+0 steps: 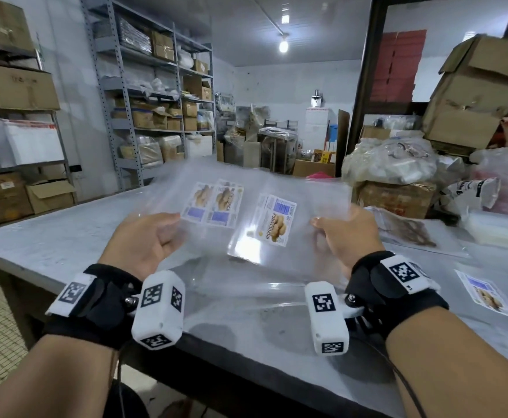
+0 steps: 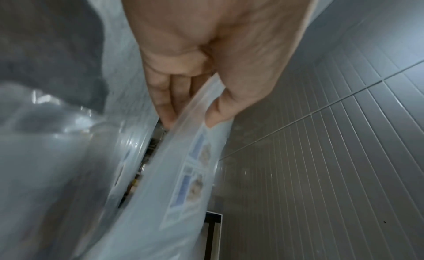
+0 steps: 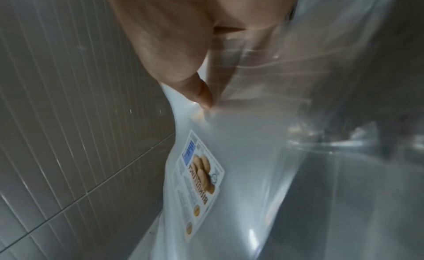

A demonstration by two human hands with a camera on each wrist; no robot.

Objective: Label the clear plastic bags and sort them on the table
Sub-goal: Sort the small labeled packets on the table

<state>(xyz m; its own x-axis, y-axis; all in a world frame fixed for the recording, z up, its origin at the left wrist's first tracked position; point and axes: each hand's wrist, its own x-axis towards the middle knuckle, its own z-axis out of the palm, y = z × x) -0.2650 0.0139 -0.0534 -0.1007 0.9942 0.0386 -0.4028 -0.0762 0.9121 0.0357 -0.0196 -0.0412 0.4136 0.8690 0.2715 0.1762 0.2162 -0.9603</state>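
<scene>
- Both wrists come first, strapped in black bands with white marker blocks, forearms reaching out level over the near edge of the bench.
- Left hand sits palm-up at the left edge of the clear bags; the left wrist view shows its grip pinching that edge, thumb on one face and fingers on the other.
- Right hand mirrors it at the bags' right edge, thumb pressing the film against fingers that lie behind the plastic, so a pinch there too.
- Between the hands the bags are held up off the bench, spread wide and sagging toward the person.
- Printed labels show through on the left part of the bags, another label on the right part.
- Judging by the droop and glare, this film is very light, floppy and slick; layers will likely slide apart, so hold firmly at opposite edges.
- One spare label lies flat on the bench, right of the bags.
</scene>
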